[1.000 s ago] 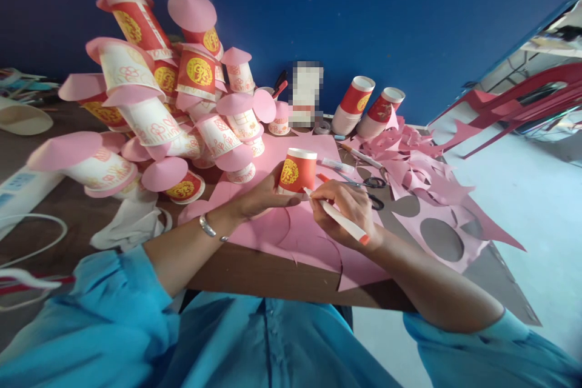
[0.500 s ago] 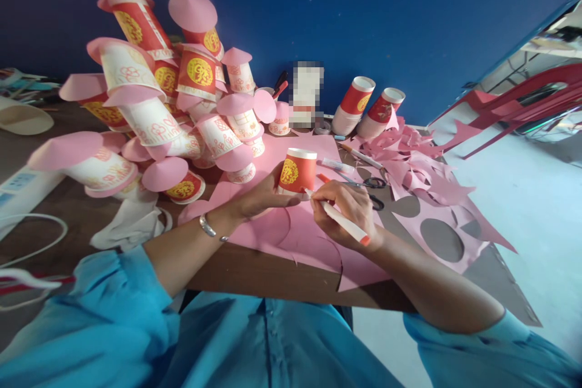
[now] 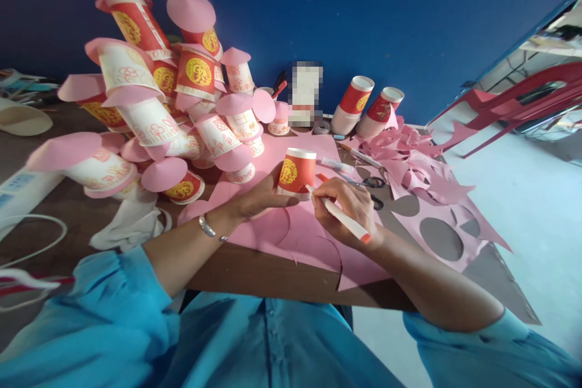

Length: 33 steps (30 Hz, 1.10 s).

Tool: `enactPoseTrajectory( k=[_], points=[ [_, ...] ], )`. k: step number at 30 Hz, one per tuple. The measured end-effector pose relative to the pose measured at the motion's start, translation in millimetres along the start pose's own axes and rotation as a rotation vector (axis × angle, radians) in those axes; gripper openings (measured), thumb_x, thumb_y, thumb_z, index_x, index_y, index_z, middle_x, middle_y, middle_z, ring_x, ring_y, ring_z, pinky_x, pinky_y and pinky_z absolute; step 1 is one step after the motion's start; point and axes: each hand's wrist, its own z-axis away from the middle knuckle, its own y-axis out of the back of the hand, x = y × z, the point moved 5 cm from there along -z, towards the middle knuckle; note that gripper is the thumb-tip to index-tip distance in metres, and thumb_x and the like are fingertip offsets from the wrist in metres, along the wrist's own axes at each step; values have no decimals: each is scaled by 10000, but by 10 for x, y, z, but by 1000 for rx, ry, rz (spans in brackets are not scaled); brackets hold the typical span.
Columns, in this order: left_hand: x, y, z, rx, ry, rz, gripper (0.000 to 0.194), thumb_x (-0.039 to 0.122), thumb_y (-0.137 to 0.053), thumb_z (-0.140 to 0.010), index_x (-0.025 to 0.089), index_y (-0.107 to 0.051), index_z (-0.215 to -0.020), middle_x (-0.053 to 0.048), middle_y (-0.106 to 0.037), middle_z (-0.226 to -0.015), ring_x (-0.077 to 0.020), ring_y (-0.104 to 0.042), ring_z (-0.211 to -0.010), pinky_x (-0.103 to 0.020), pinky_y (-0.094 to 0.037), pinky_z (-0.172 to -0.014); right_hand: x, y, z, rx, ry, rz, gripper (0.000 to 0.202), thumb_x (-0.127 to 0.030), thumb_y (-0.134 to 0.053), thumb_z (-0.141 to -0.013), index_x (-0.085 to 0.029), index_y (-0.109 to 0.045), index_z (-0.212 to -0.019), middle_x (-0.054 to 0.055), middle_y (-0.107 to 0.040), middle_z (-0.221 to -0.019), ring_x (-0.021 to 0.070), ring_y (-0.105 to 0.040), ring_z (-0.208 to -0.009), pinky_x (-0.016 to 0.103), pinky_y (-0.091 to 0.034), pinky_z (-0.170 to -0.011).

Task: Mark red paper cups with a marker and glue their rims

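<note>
A red paper cup point(image 3: 300, 171) with a yellow emblem and white rim is held upright by my left hand point(image 3: 267, 197), whose fingers wrap its left side and base. My right hand point(image 3: 346, 209) grips a white marker point(image 3: 343, 222) with an orange end, its tip at the cup's lower right. Pink paper sheets point(image 3: 309, 242) lie beneath both hands. Just behind my right hand are a clear-barrelled pen point(image 3: 336, 165) and dark-handled scissors point(image 3: 373, 182), partly covered by the hand.
Many cups with pink cone tops point(image 3: 150, 121) are piled at the left. Two stacks of cups point(image 3: 352, 106) stand at the back, beside pink scraps point(image 3: 409, 157). A white cloth point(image 3: 130, 224) lies front left; a red chair point(image 3: 513, 97) is at the right.
The marker tip has shifted very slightly at the cup's lower right side. Both hands keep their hold and stay almost in place.
</note>
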Motion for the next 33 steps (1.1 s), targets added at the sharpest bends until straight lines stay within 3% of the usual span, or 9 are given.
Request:
enactPoseTrajectory(
  k=[14,18,26,33],
  points=[
    [15,-15,-10,9,3,49,810,274,-1020,-766,266,-616,-1468,-63,-773,-1172,-256,-738,-1112,-441,-542,-1060,-5,-4,8,-13,-6,19,201,-51,-608,-957,-251,-596,-973,-21,-747,-761,133,-699,-592,244,-506,-529],
    [16,-15,-9,1,4,54,741,272,-1012,-778,251,-637,-1416,-66,-777,-1178,-260,-741,-1117,-446,-536,-1066,-7,-6,10,-10,-5,8,194,-61,-615,-960,-254,-609,-986,-26,-751,-773,131,-698,-597,244,-508,-535],
    [15,-28,-10,-19,9,40,807,292,-999,-795,260,-593,-1492,-97,-774,-1278,-286,-747,-1206,-466,-556,-1100,1,-11,13,2,-3,19,202,-55,-605,-963,-257,-592,-979,-24,-750,-770,131,-701,-588,247,-502,-522],
    [55,-62,-8,-15,8,63,798,283,-1013,-768,270,-625,-1465,-73,-787,-1231,-294,-752,-1207,-492,-540,-1141,-5,7,-1,5,-7,54,211,-48,-606,-947,-259,-598,-958,-34,-743,-743,137,-713,-588,247,-508,-527]
  ],
)
